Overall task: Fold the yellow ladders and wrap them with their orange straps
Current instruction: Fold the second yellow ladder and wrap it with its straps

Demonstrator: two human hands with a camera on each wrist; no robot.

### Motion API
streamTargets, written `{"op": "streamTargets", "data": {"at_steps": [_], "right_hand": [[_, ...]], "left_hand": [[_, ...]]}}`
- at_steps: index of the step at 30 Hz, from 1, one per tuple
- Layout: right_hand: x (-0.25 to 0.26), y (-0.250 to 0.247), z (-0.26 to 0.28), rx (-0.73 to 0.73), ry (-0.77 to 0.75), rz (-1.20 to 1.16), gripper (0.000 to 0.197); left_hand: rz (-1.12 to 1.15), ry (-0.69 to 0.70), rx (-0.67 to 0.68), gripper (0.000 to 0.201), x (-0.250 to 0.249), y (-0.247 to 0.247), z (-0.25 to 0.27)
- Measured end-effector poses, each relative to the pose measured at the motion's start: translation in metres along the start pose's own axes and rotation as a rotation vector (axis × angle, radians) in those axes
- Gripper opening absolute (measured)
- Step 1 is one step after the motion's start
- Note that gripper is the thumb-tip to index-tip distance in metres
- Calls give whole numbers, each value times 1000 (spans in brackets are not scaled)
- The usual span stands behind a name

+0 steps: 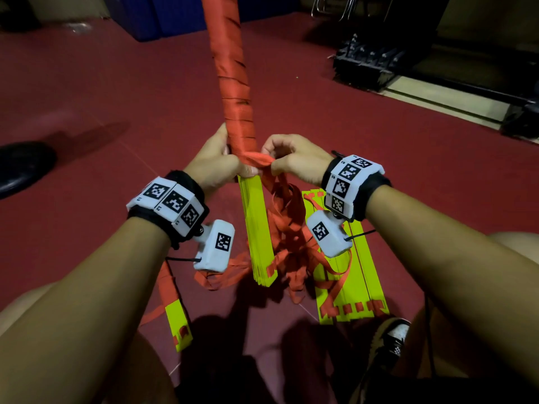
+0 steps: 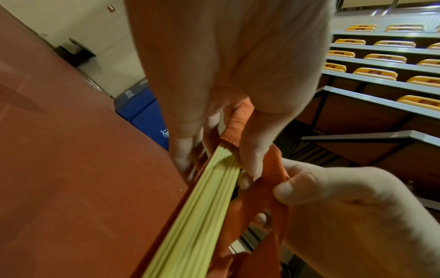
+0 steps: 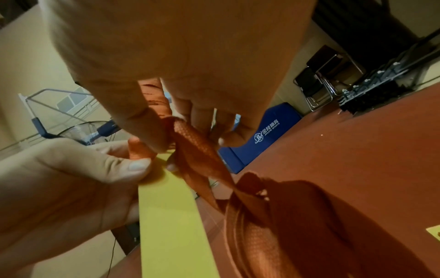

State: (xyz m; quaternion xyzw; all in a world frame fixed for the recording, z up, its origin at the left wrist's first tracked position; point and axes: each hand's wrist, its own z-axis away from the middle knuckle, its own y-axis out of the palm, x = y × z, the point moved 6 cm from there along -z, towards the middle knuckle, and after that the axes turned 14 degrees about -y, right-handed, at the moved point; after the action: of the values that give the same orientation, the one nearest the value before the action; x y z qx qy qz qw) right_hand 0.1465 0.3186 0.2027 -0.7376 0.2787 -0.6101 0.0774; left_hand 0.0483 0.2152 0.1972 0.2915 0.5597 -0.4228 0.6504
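Observation:
A folded bundle of yellow ladder slats stands nearly upright, its upper length tightly wound in orange strap. My left hand grips the bundle where the winding ends; its thumb and fingers curl round the slats. My right hand pinches the loose orange strap beside the bundle, right against the left thumb. The free strap hangs down in a tangle between my forearms.
Another stack of yellow slats lies flat on the red floor under my right wrist. A wrapped bundle lies lower left. A black shoe sits at far left, a black rack at back right, blue pads behind.

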Motion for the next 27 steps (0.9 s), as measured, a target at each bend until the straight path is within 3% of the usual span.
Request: {"op": "streamTargets", "data": {"at_steps": [8, 11, 21, 27], "right_hand": [[0, 0, 2, -14, 11, -110, 20], [-1, -4, -1, -39, -24, -36, 10], [-5, -18, -6, -197, -151, 149, 29], [-6, -12, -6, -158, -152, 142, 26]], "left_hand": [[-15, -8, -39, 63, -2, -5, -1], [-28, -9, -64, 59, -3, -6, 0], [-43, -35, -80, 61, -2, -3, 1], [-51, -43, -75, 60, -1, 0, 1]]}}
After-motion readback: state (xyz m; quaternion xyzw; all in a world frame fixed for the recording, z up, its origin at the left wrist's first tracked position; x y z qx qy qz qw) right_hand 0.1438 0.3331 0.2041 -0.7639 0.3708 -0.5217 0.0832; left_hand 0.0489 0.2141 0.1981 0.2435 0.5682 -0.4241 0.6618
